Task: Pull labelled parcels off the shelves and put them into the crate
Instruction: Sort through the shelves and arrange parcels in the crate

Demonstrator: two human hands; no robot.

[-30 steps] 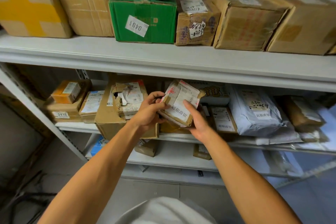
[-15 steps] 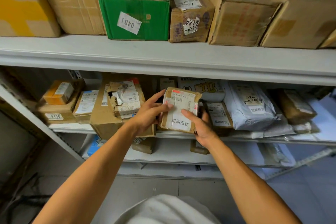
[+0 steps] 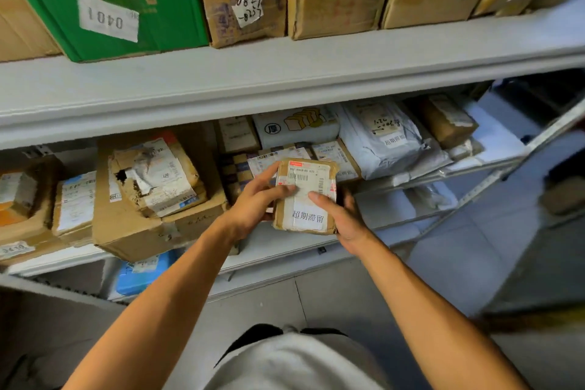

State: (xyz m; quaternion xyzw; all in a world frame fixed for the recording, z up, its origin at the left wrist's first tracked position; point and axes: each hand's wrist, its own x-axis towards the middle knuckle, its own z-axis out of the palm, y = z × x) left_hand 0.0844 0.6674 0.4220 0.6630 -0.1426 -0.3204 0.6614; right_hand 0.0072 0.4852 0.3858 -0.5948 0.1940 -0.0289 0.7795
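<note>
Before middle shelf (image 3: 316, 244) front edge, small taped parcel (image 3: 305, 196) gripped by left hand (image 3: 256, 203) and right hand (image 3: 343, 217), thumbs across label. Judged light, stiff; best held by side edges.

Both bare forearms reach forward, hands close together | left hand (image 3: 253, 199): fingers curled, thumb laid across the front of a small parcel (image 3: 305, 196) held between the hands | right hand (image 3: 343, 218): cups the parcel's right side, thumb pressed on its face
</note>
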